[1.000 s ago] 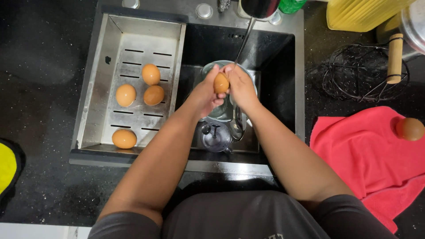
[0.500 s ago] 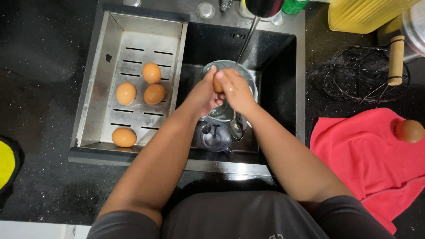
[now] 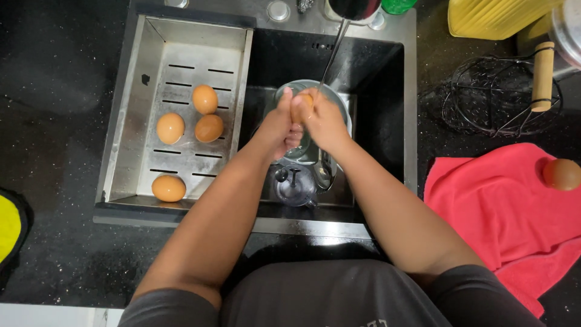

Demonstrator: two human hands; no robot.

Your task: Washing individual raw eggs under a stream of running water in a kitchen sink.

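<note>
Overhead view of a black kitchen sink (image 3: 387,72) set in a dark speckled countertop. Both hands meet over the sink basin: the left hand (image 3: 279,128) and the right hand (image 3: 324,121) are cupped together around 1 brown egg (image 3: 301,108), of which only a small part shows between the fingers, under a thin stream of tap water (image 3: 333,51). Directly beneath the hands sits a round glass bowl (image 3: 339,100); nearer the body lie a glass lid with a black knob (image 3: 293,181) and a metal spoon (image 3: 324,172).

Left of the sink basin, a slotted stainless drainer tray (image 3: 151,54) holds 4 brown eggs: 3 grouped (image 3: 206,99) (image 3: 170,128) (image 3: 209,128) and 1 apart (image 3: 169,188) near the front edge. Right of the sink lie a black wire basket (image 3: 484,97), a wooden handle (image 3: 543,75), and a red cloth (image 3: 496,200) bearing 1 more egg (image 3: 561,174).

Compared with 1 second ago, when the egg sat exposed at the fingertips, the hands now enclose it more fully; the tray eggs are unchanged.
</note>
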